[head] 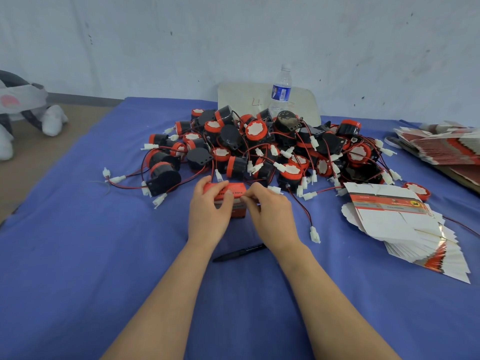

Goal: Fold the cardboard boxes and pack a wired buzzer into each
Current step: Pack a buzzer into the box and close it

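A small red cardboard box (235,189) stands folded on the blue cloth at the middle of the table. My left hand (207,209) grips its left side and top edge. My right hand (270,211) pinches the box's top flap from the right with thumb and fingertips. Behind the box lies a large heap of black and red wired buzzers (259,146) with red and black leads and white plugs. A fanned stack of flat, unfolded white and red boxes (400,224) lies at the right.
A black pen (239,252) lies on the blue cloth (78,255) between my forearms. A water bottle (280,90) stands behind the heap against a pale board. More flat boxes (441,146) are stacked at the far right. A plush toy (23,110) sits off the table's left edge.
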`<state>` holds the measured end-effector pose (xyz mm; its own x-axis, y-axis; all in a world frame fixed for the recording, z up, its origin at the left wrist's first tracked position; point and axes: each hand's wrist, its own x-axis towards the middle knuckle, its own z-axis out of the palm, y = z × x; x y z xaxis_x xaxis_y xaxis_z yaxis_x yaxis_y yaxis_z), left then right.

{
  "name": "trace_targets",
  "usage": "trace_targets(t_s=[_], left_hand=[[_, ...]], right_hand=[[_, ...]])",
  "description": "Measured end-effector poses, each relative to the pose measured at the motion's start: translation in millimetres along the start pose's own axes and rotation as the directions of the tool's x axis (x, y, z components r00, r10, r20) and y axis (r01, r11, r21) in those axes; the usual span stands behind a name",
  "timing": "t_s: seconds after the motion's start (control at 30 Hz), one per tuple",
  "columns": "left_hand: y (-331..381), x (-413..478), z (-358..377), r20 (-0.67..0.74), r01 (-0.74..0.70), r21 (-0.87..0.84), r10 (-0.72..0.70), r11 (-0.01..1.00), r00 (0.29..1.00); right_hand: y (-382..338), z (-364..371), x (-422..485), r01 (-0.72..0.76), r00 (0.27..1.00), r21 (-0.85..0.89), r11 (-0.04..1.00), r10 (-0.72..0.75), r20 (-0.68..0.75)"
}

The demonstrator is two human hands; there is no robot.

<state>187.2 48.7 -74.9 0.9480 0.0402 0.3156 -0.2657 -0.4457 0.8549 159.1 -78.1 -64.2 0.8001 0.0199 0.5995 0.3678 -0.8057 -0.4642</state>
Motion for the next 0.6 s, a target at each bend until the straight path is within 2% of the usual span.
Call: trace_targets(t_s=[0.17, 0.37, 0.6], left_hand=[[-2, 2, -2, 0.004, -0.002, 0.009, 0.002, 1.0, 1.0], [-4, 3, -7, 0.026, -0.019, 0.016, 0.019, 1.0, 0.999], [-4, -2, -7, 0.061, -0.042, 0.069, 0.038, 0.997, 0.997]], right_hand=[[1, -2, 2, 0.061, 0.998, -0.071, 0.996, -0.058, 0.034], [7, -4, 4, 0.055, 0.996, 0.06, 0.997, -0.059, 0.071], [9, 1, 4, 0.005, 0.999, 0.087, 0.996, -0.009, 0.049]])
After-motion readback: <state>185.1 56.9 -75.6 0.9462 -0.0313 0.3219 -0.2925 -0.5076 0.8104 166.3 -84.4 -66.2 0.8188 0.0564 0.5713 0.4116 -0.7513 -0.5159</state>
